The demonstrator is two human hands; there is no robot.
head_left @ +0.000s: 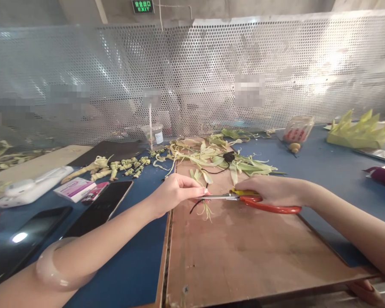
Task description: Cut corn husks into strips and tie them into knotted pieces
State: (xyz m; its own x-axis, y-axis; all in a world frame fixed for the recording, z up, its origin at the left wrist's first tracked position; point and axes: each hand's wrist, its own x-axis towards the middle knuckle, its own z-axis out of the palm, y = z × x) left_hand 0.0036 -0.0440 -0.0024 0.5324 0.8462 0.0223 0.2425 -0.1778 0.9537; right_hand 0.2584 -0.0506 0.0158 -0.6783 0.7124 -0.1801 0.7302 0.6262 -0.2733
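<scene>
My left hand (pixel 179 193) pinches a small bundle of pale green leaf strips (pixel 206 210) tied with black cord (pixel 196 206), over the wooden board (pixel 231 256). From the right, my right hand (pixel 263 191) is wrapped round scissors (pixel 272 207) with red and yellow handles. The blades point left and reach the bundle right at my left fingertips; whether they are closed on anything is too small to tell. Behind my hands, loose leaf strips (pixel 205 150) are heaped at the back of the board, with a ball of black cord (pixel 229 156) on them.
Left on the blue table (pixel 125 261) are two phones (pixel 102 207), a pink-and-white box (pixel 75 189), a white device (pixel 35 186) and knotted plant pieces (pixel 128 166). At the back stand a plastic cup (pixel 154 136), a jar (pixel 297 130) and a yellow-green leaf crown (pixel 361 132), before a perforated metal screen (pixel 208 77).
</scene>
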